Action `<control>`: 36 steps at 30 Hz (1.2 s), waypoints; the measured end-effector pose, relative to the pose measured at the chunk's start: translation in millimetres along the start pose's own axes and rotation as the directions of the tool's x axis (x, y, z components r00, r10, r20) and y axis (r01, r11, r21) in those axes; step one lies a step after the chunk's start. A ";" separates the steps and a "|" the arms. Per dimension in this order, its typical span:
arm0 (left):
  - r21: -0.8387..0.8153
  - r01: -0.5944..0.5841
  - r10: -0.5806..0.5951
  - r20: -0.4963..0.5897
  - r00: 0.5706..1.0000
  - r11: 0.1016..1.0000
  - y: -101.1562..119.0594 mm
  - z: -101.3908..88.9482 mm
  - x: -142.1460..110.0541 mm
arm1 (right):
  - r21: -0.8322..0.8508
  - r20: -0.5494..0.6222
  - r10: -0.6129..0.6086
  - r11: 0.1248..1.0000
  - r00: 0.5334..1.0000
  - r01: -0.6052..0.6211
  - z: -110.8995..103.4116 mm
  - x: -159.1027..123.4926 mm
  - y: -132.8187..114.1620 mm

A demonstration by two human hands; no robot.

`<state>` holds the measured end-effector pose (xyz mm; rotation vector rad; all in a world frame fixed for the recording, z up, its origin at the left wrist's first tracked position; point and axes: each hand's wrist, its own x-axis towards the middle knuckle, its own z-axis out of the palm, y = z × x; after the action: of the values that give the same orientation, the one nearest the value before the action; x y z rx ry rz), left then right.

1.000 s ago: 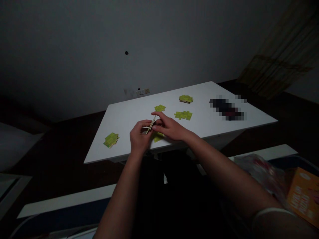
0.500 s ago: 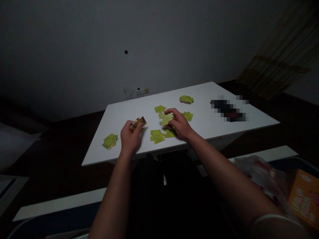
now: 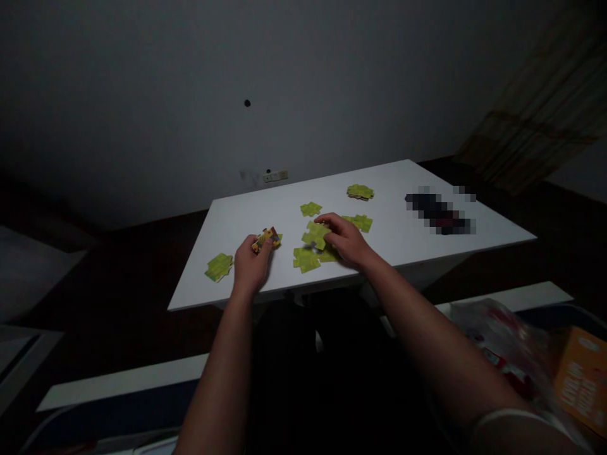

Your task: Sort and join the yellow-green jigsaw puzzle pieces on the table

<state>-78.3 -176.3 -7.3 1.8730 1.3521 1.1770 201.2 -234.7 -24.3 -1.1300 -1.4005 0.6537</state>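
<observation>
My left hand grips a small jigsaw piece with a yellow and red printed face, a little above the white table. My right hand has its fingers on a lime-green jigsaw piece and holds it at the table's middle. Close under that hand lie more green pieces, partly hidden by the fingers. Further green pieces or small stacks sit at the left, the back and the centre, and one lies beyond my right hand.
A pixelated dark object lies on the table's right side. Near my right elbow are a crumpled plastic bag and an orange printed box. A white board runs below the table. A wall socket sits behind it.
My hands have parted from holding a stack together at the table's middle. The left now holds a printed piece to the left, and green pieces lie spread under the right hand.
</observation>
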 end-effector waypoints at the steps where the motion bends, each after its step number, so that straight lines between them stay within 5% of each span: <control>1: -0.011 0.000 0.000 -0.001 1.000 1.000 -0.4 -0.3 0.0 | -0.014 0.000 -0.020 1.000 1.000 0.020 0.1 0.3 -1.1; 14: -0.018 -0.015 0.015 -0.010 1.000 1.000 -5.3 0.2 0.7 | -0.108 0.015 0.091 0.990 0.996 -0.089 -0.4 -0.3 -12.9; 36: -0.056 -0.031 0.030 -0.019 0.999 0.998 -10.3 1.4 2.7 | -0.036 -0.038 0.152 0.988 0.988 -0.153 4.9 -1.2 -13.5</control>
<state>-81.5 -170.1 -15.4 1.8530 1.2909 1.2377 192.9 -239.8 -13.7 -1.2824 -1.3107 0.7148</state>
